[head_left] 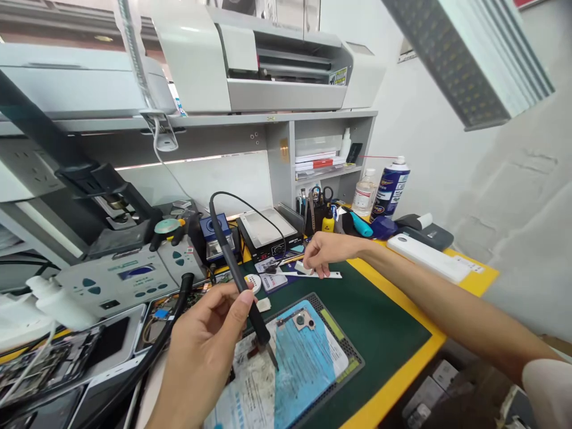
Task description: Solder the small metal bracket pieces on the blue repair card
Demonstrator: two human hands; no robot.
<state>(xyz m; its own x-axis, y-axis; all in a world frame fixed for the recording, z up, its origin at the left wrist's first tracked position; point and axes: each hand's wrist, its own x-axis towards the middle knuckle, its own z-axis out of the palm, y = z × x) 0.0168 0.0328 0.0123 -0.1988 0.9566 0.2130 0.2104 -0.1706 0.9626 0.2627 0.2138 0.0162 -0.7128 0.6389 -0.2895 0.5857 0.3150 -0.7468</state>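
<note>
My left hand (210, 339) is closed around a black soldering iron (236, 274) with a cable at its top end. Its dark tip points down over a phone-shaped panel (304, 357) covered in blue and whitish film, which lies in a dark holder (355, 351). Whether the tip touches the film is unclear. Farther back, my right hand (324, 250) reaches down with curled fingers at a thin white strip (333, 275). What its fingertips grip is hidden.
Behind the hands stand a black heating plate (268, 232), a pen holder (315, 214), a yellow bottle (328, 221) and a spray can (391, 187). Left are a grey control unit (129, 280), a thick black hose (147, 363) and opened devices (53, 357). A lamp (473, 59) hangs upper right.
</note>
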